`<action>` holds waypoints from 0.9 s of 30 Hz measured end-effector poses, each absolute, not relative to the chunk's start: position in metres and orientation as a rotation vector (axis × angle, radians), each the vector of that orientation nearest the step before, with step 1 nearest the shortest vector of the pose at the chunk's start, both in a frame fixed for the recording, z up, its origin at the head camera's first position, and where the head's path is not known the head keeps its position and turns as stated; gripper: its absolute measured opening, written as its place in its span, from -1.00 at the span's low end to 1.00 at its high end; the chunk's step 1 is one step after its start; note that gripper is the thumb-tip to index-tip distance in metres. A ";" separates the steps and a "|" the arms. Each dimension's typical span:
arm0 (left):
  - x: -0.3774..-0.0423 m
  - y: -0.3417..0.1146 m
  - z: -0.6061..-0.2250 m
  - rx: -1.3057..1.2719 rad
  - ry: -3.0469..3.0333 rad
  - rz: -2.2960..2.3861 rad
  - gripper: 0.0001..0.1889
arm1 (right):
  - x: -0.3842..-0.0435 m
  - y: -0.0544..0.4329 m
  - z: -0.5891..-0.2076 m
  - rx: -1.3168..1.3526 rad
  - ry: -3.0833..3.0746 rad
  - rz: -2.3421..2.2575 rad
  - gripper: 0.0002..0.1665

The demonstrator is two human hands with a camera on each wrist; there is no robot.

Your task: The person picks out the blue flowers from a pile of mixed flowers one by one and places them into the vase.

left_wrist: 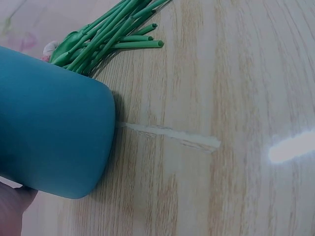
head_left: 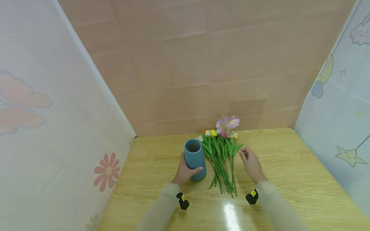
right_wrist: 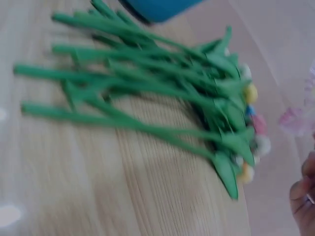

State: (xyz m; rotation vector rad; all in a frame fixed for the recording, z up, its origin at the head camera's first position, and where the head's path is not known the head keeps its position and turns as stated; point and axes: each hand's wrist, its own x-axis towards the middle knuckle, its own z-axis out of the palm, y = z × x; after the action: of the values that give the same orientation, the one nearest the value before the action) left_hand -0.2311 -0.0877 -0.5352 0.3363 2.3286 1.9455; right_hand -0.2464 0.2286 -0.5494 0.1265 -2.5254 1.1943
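My left hand (head_left: pixel 187 171) grips a blue vase (head_left: pixel 195 160) around its lower side, with the thumb across the front. The vase tilts slightly, its open mouth facing up. In the left wrist view its smooth base end fills the left side. Beside it lies a bunch of artificial tulips (head_left: pixel 222 160) with green stems and leaves. My right hand (head_left: pixel 252 164) is just right of the leaves, fingers bent and thumb close to them; I cannot tell whether it pinches anything. A large pink-purple flower (head_left: pixel 227 124) shows above the tulip heads.
The wood-grain table (head_left: pixel 289 166) meets a tan backdrop (head_left: pixel 179 70) at the back. Printed white sheets (head_left: pixel 72 112) hang at both sides. A pale strip (left_wrist: pixel 172 135) runs along the tabletop from the vase's base.
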 end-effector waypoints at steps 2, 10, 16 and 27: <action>-0.231 -0.088 -0.535 0.333 2.326 1.947 0.03 | -0.248 0.239 -0.549 0.089 -2.485 1.160 -0.69; -0.231 -0.089 -0.534 0.338 2.329 1.942 0.02 | -0.251 0.283 -0.552 -0.017 -2.561 0.995 -0.59; -0.230 -0.088 -0.534 0.343 2.324 1.944 0.03 | -0.252 0.307 -0.563 -0.071 -2.682 0.919 -0.44; -0.231 -0.089 -0.534 0.347 2.331 1.935 0.03 | -0.247 0.320 -0.571 -0.114 -2.860 0.903 -0.56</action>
State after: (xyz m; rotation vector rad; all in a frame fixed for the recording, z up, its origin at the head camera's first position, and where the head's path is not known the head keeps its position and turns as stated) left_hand -0.2309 -0.0885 -0.5344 0.3467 2.3312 1.9351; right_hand -0.2466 0.3198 -0.5707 -0.1137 -2.8601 0.9034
